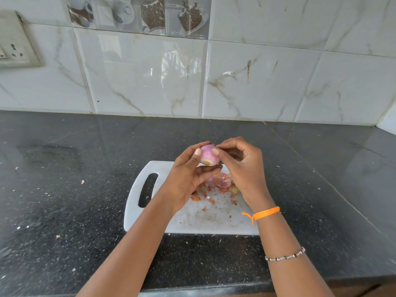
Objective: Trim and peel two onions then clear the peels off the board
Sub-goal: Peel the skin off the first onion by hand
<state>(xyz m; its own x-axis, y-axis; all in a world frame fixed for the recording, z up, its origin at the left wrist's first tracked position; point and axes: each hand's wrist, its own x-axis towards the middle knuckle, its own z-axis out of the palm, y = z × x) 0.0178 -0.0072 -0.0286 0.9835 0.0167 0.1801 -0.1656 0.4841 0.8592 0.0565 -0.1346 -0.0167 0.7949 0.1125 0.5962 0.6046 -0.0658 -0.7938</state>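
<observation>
Holding a small, round, pink-purple peeled onion (pixel 209 154) up above the far edge of the white plastic cutting board (pixel 150 211), the person works it between both hands in the head view. The left hand (pixel 188 179) cups the bulb from below and the side, its thumb on the upper left face and its fingers curled under the pale, trimmed root end. The right hand (pixel 240 168) closes on the bulb's top right, thumb and forefinger pinching there at what looks like a last scrap of skin, though it is too small to be sure. A heap of papery pink and orange onion peels (pixel 220 183) lies on the board below the hands, with smaller flakes scattered toward the near edge. The board rests on a dark speckled stone table (pixel 64 189).

The bulb looks light and firm, and its bared surface is probably smooth and a little slick, so a cradling grip round the middle suits it better than a fingertip hold. The peels are likely thin, brittle and nearly weightless; sweeping them together seems easier than picking them up singly. No second onion shows here.
</observation>
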